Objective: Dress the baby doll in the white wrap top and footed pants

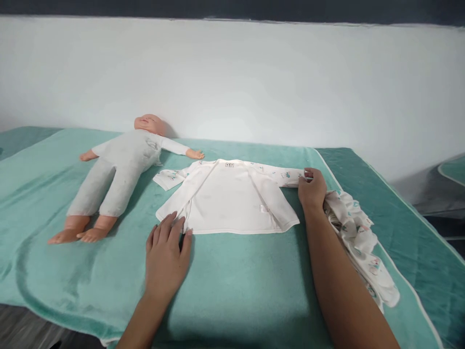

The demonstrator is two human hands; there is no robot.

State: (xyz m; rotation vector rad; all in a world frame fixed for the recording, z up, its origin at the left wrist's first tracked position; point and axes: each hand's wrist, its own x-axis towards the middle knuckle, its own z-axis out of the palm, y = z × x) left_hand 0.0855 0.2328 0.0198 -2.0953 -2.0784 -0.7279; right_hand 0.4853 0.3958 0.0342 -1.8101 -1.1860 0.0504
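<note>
A white baby shirt (236, 203) lies spread open on the green blanket, its front panels folded outward and a small label at the neck. Both sleeves show a small print. At the end of the right-hand sleeve, my right hand (312, 186) has its fingers closed on the cuff. My left hand (167, 257) rests with fingers apart, its fingertips touching the shirt's lower left corner. To the left lies a baby doll (127, 160) on its back, in a white cloth body, one hand close to the shirt's left sleeve.
A crumpled printed white garment (363, 242) lies beside my right forearm, partly hidden by it. The green blanket (247, 291) covers the surface up to the white wall (232, 82). Darker green cloth (407, 223) shows at the right, and floor at the lower left.
</note>
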